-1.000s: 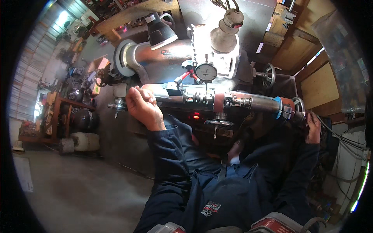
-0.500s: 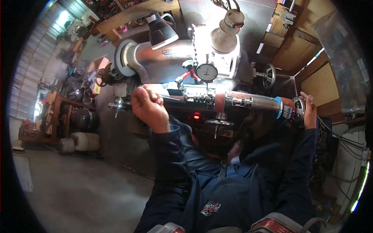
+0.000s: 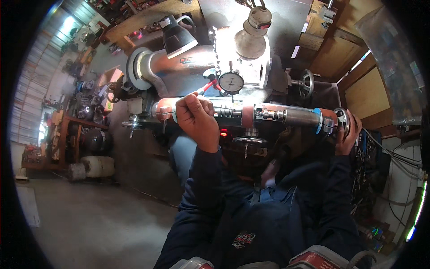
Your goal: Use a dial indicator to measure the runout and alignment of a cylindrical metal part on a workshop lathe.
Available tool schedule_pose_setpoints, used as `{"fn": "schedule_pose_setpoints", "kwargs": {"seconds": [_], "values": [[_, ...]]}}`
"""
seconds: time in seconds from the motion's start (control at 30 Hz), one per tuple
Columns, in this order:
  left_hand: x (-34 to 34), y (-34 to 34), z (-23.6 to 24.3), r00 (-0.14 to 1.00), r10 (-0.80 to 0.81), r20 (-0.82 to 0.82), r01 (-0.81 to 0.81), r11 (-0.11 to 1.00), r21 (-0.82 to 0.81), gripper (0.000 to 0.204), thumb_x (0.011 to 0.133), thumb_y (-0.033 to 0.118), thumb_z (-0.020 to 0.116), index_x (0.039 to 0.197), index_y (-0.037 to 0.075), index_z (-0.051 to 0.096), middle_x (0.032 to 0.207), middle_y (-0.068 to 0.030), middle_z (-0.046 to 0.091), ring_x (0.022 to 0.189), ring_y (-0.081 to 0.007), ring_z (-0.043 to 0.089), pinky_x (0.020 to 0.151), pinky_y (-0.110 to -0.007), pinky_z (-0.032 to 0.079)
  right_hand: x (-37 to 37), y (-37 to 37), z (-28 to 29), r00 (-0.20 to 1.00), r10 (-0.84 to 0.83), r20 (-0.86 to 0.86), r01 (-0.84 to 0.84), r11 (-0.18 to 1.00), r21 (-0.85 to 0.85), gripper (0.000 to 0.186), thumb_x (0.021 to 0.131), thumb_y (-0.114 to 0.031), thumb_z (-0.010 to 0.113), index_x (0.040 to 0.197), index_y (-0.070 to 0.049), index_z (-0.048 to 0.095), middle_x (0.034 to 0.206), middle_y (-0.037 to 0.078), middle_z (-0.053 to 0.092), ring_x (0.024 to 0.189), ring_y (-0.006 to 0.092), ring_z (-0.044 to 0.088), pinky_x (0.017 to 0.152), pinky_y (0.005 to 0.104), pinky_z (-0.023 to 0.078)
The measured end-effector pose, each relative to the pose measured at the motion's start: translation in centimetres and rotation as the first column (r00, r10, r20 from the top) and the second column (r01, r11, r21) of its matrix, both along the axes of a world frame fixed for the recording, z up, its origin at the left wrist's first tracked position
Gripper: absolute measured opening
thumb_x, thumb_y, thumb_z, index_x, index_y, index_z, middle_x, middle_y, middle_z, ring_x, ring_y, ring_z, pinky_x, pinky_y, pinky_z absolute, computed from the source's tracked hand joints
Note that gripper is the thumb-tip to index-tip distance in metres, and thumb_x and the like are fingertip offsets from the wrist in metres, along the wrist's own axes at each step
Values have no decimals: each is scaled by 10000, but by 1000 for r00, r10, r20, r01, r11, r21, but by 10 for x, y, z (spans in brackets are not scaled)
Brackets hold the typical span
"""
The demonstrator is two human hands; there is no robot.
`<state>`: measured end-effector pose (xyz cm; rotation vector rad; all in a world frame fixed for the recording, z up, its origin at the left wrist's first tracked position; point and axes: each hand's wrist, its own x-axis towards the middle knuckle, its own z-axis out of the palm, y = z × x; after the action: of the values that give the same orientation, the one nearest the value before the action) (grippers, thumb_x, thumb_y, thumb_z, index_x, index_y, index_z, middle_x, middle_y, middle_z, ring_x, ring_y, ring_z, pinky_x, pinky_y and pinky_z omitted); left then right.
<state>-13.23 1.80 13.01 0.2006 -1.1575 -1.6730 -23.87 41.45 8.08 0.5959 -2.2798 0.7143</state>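
Hands at a workshop machine [image 3: 278, 74], seen from your own head. Your two hands are well apart, one near the left part of the machine's front edge, the other at its right end. Your right hand [image 3: 350, 132] is closed on the end handwheel [image 3: 344, 123], with the fingers along the outer side of the rim and the thumb toward the machine. This wheel terminates the horizontal shaft assembly [image 3: 302, 117], which runs parallel to the machine's front edge; just inboard of the wheel lie an orange collar [image 3: 330, 121] and a blue ring [image 3: 318, 120]. Your left hand [image 3: 197, 120] is raised in front of the assembly's left portion, its fingers curled inward; whether they hold anything, or touch the metal behind, cannot be told. Between your hands, the assembly shows a lobed section [image 3: 272, 115] and, to its left, an upright orange band [image 3: 247, 116]. Below the band, a lower handwheel [image 3: 249, 140] projects from the machine's front edge, with a small red light [image 3: 224, 133] to its left. Above the assembly stands a round dial gauge [image 3: 231, 82], its stem pointing down. Behind, a pale lamp [image 3: 250, 42] and a dark lamp [image 3: 176, 36] flank a strongly lit area.
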Motion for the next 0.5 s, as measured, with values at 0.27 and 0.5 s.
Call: {"fn": "schedule_pose_setpoints", "kwargs": {"seconds": [0.27,0.5], "values": [[-3,7,-2,1000,-15,16,17,992,-122,225,1022,245,524,923,43,508,593,20,397,499,-51,361,446,-221,318,1,0,-11,995,-55,-83,55,998,-6,605,946,-507,462,1295,-24,563,1226,200,501,1182,371,439,1039,515,307],[8,23,8,932,306,196,-140,800,-583,179,941,106,626,827,16,521,596,-54,562,495,-115,544,483,-249,433,1,-1,-13,990,-83,-117,83,997,-8,581,943,-481,490,1282,-17,573,1219,202,498,1174,365,449,1025,503,332]]}}
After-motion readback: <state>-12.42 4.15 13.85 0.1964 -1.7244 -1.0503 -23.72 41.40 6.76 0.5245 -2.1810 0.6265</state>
